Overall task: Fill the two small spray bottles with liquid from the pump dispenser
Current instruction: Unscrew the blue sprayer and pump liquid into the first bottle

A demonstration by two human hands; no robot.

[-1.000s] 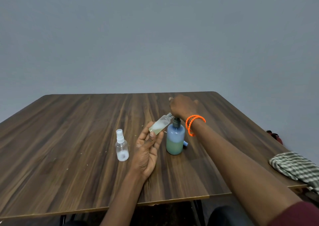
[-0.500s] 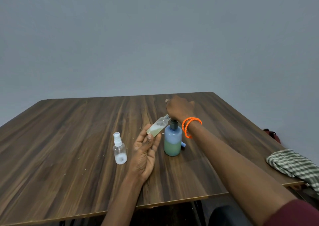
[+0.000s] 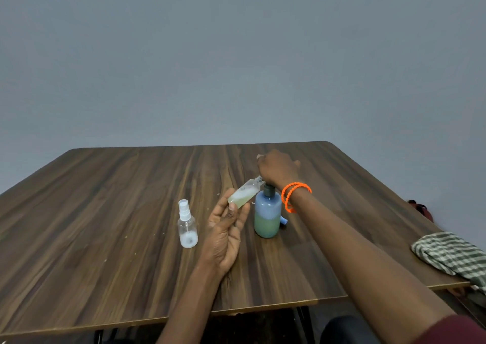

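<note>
My left hand [image 3: 224, 234] pinches an uncapped small bottle [image 3: 246, 192], tilted with its mouth up against the pump's spout; yellowish liquid lies in its lower end. My right hand [image 3: 276, 169], orange bands at the wrist, rests on top of the pump dispenser [image 3: 267, 215] and hides the pump head. The dispenser is blue and stands upright, with green liquid filling its lower half. A second small spray bottle [image 3: 187, 225], clear with its white sprayer on, stands upright to the left of my left hand.
A small blue cap-like piece [image 3: 284, 221] lies just behind the dispenser on the wooden table [image 3: 105, 212]. A green checked cloth [image 3: 452, 257] hangs over the table's right edge. A dark red object [image 3: 420, 209] sits beyond that edge.
Almost nothing has moved; the hands, the tilted bottle and the dispenser keep their places relative to each other, and only the camera view shifts a little.
</note>
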